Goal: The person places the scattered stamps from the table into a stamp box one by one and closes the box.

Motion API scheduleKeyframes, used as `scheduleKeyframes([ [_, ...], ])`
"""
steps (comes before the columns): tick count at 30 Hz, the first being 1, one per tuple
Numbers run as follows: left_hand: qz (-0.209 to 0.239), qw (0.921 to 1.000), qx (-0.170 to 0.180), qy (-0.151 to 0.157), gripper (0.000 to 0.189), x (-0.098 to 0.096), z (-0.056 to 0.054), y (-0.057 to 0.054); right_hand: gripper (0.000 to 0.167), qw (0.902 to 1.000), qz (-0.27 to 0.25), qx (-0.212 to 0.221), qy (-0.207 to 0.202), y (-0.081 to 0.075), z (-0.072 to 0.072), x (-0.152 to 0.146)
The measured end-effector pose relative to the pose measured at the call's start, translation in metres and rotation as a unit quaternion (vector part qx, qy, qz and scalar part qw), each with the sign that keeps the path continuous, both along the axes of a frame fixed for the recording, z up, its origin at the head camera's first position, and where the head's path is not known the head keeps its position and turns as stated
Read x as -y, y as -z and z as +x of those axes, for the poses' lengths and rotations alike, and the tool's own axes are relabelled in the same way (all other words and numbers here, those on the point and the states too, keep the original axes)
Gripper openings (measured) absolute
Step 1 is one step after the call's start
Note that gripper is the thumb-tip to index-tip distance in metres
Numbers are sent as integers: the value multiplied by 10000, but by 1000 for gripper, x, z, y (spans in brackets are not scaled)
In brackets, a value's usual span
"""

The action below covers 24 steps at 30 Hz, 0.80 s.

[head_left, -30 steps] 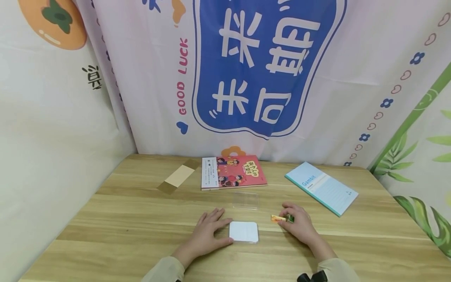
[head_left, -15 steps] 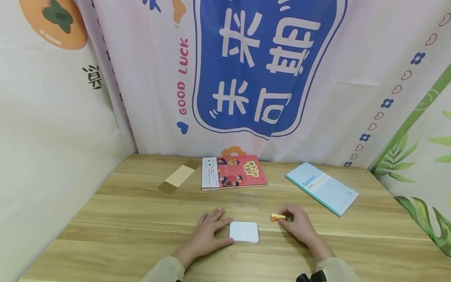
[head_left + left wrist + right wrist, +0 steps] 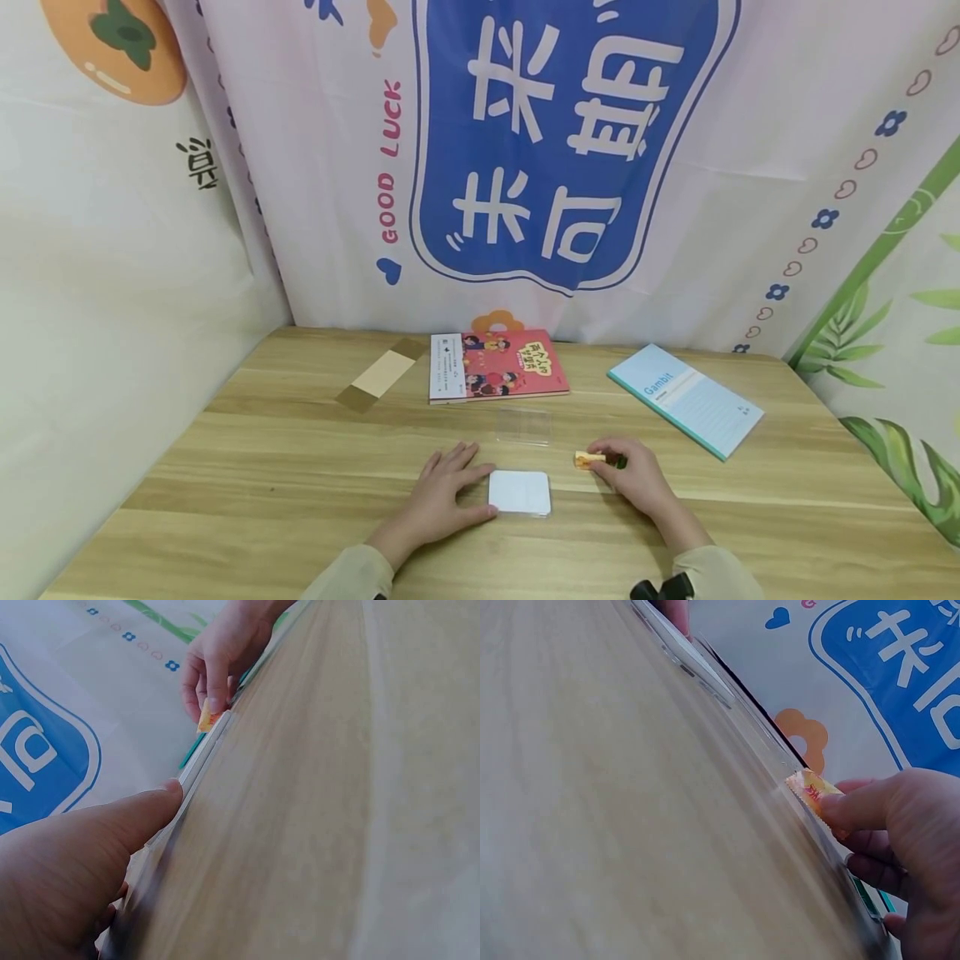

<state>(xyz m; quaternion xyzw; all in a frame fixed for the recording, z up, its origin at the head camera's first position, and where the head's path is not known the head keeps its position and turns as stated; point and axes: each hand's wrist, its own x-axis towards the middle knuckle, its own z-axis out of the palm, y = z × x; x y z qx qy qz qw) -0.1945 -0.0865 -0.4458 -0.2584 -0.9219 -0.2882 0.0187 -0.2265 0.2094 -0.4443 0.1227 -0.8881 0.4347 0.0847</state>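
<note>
In the head view my left hand [image 3: 446,497] lies palm down with fingers spread. Its thumb and index finger touch the left side of a flat white rectangular stack [image 3: 519,492] with a clear edge. My right hand [image 3: 632,473] pinches a small orange wrapped candy [image 3: 589,460] between thumb and fingertips. In the right wrist view the candy shows a crimped end, held close over the tabletop. A small dark green item [image 3: 618,461] shows under the right hand's fingers, mostly hidden. Behind the white stack lies a thin clear plastic lid [image 3: 523,426].
A pink illustrated book [image 3: 513,367] lies at the back of the wooden table [image 3: 285,500]. To its left is a beige strip with brown ends [image 3: 381,375]. A light blue notebook [image 3: 685,402] lies at the back right. Printed cloth hangs behind and beside the table.
The right hand has turned the candy in its fingertips and shifted it very slightly left and back. The left hand and the white stack have stayed in place.
</note>
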Motion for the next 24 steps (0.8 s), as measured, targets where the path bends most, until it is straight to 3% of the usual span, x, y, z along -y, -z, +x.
scheduleKeyframes([
  [10, 12, 10000, 12, 15, 59, 0, 1, -2, 24, 9995, -6, 216, 238, -1, 0, 1],
  [17, 26, 10000, 2, 18, 58, 0, 1, -1, 19, 9988, -74, 389, 272, -4, 1, 3],
  [24, 10, 10000, -40, 11, 58, 0, 0, -1, 19, 9992, -144, 293, 224, -12, 1, 11],
])
